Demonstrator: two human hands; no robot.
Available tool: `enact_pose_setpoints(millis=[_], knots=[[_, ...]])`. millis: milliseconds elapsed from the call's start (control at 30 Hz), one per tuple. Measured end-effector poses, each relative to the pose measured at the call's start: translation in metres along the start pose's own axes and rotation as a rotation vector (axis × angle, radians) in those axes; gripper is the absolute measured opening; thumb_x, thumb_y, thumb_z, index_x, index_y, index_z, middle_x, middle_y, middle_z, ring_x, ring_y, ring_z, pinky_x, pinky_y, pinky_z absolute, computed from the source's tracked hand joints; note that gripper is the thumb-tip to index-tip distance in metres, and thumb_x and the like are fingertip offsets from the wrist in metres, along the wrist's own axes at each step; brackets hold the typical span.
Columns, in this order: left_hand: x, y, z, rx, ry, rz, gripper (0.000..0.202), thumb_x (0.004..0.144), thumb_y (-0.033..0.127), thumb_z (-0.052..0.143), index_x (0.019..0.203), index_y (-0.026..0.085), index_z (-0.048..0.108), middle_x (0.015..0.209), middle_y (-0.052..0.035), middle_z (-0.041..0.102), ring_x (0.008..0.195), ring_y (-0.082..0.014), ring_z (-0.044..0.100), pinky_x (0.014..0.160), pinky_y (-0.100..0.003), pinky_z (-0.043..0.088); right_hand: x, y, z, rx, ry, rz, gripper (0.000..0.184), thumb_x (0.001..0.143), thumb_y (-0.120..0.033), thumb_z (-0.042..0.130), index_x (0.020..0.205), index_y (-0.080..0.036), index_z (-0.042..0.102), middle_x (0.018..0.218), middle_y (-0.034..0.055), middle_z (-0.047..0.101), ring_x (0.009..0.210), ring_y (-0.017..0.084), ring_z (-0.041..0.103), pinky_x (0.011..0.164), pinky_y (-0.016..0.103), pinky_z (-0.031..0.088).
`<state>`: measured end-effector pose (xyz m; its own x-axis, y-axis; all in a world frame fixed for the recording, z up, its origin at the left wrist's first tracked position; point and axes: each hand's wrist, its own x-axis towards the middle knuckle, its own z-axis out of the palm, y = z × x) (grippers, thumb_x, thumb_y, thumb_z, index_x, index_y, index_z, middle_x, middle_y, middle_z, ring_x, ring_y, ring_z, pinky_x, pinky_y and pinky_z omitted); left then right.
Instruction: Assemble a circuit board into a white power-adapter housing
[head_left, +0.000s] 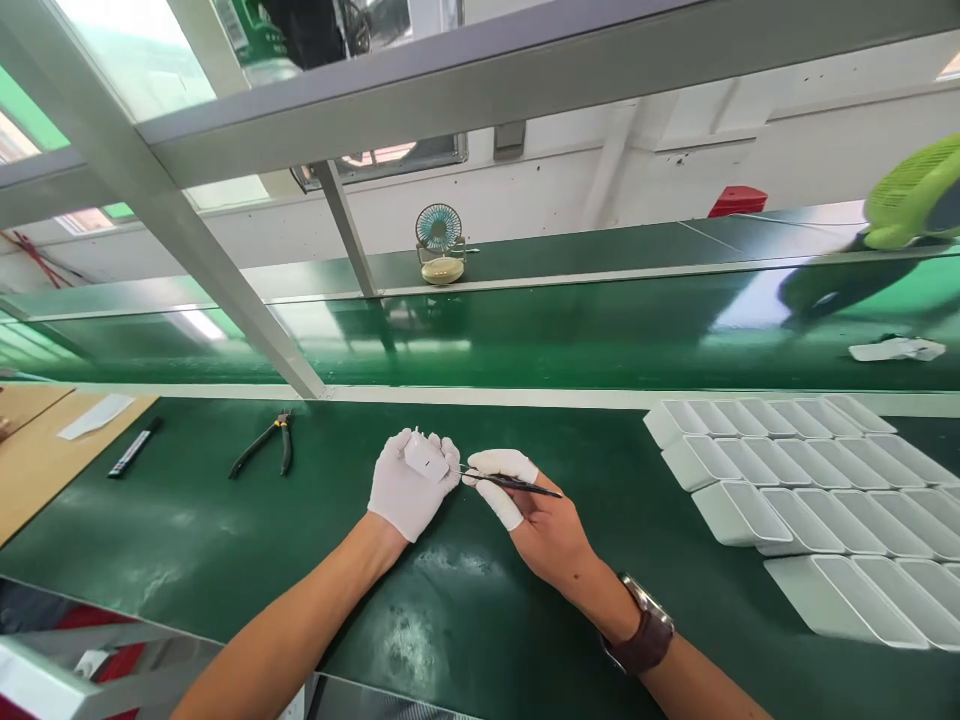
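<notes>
- Left hand (409,490), in a white glove, is cupped around a small white plastic part (425,457), fingers wrapped over the top so it sits up off the green bench (225,540). Looks like it's held that way to keep one face turned toward the other hand.
- Right hand (544,525) is bare apart from white finger cots (501,465) on thumb and forefinger, which pinch a thin dark tool (510,483), probably tweezers. Its tip points at 9 o'clock and reaches right to the part; the back end sticks out toward 3.
- Wrists rest low on the bench, likely for steadiness on fiddly work.
- Stacks of white trays (810,500) sit at 3 o'clock from the hands, within easy reach. Cut off by the frame edge, so no idea how many.
- Black pliers (266,442) and a dark marker pen (133,448) lie at 9 to 10 o'clock, well apart from the hands.
- A little desk fan (440,242) stands at 12 on the far shelf.
- Can't make out what the tool tip is actually touching; the glove hides most of the part. Something lime green (911,192) at 2 o'clock is blurred and cropped.
</notes>
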<state>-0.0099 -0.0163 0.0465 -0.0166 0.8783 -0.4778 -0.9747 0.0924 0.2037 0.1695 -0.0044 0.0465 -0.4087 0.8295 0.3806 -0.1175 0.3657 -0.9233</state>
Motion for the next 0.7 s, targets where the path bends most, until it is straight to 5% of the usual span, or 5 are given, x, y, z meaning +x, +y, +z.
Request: enact_pose_setpoints(millis=[300, 700], knots=[[-0.018, -0.017, 0.006, 0.066, 0.017, -0.070, 0.025, 0.087, 0.031, 0.055, 0.072, 0.012, 0.059, 0.074, -0.0087, 0.056, 0.068, -0.0179, 0.058, 0.064, -0.031, 0.053, -0.009, 0.003, 0.008, -0.070, -0.042, -0.293, 0.030, 0.092, -0.011, 0.063, 0.116, -0.027, 0.069, 0.112, 0.0079, 0.073, 0.108, 0.023, 0.069, 0.092, 0.040, 0.061], [-0.018, -0.022, -0.002, 0.060, 0.055, -0.113, 0.024, 0.086, 0.032, 0.056, 0.075, 0.011, 0.059, 0.074, -0.0085, 0.056, 0.064, -0.0154, 0.056, 0.060, -0.026, 0.050, -0.015, 0.012, 0.011, -0.126, -0.077, -0.266, 0.030, 0.093, -0.009, 0.061, 0.117, -0.027, 0.067, 0.108, 0.0071, 0.073, 0.104, 0.022, 0.069, 0.088, 0.038, 0.062]])
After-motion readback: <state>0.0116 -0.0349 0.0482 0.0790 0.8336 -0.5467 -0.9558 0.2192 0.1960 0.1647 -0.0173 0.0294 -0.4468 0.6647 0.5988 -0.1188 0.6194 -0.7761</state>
